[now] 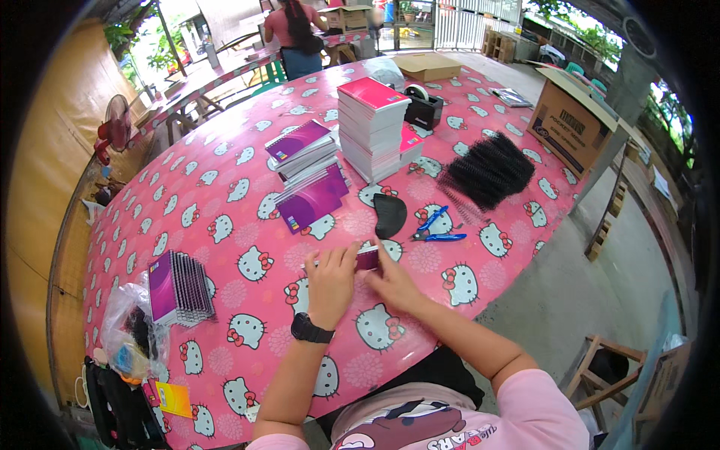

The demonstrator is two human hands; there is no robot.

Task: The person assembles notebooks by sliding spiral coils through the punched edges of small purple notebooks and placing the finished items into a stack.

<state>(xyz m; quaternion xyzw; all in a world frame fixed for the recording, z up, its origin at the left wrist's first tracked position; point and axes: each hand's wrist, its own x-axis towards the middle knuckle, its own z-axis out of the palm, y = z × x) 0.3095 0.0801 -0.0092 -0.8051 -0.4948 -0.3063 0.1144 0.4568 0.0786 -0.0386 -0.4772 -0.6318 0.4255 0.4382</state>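
Note:
Close in front of me, a small purple notebook [367, 259] stands partly hidden between my two hands. My left hand [332, 276], with a black watch on its wrist, is closed over the notebook's left part. From the other side my right hand [391, 282] grips its right end, thumb and fingers around it. Just beyond lie a dark curved pouch-like piece [390, 216] and blue-handled pliers [439, 234]. Farther off are loose purple notebooks [311, 201] in an uneven stack and a tall stack of pink-covered pads [373, 127].
Black spiral coils [491, 172] lie heaped at right, near a cardboard box [574, 124]. A black tape dispenser [424, 111] stands behind the tall stack. Spiral-bound notebooks [180, 289] and a plastic bag [131, 330] sit at left. A person [294, 34] stands at a far table.

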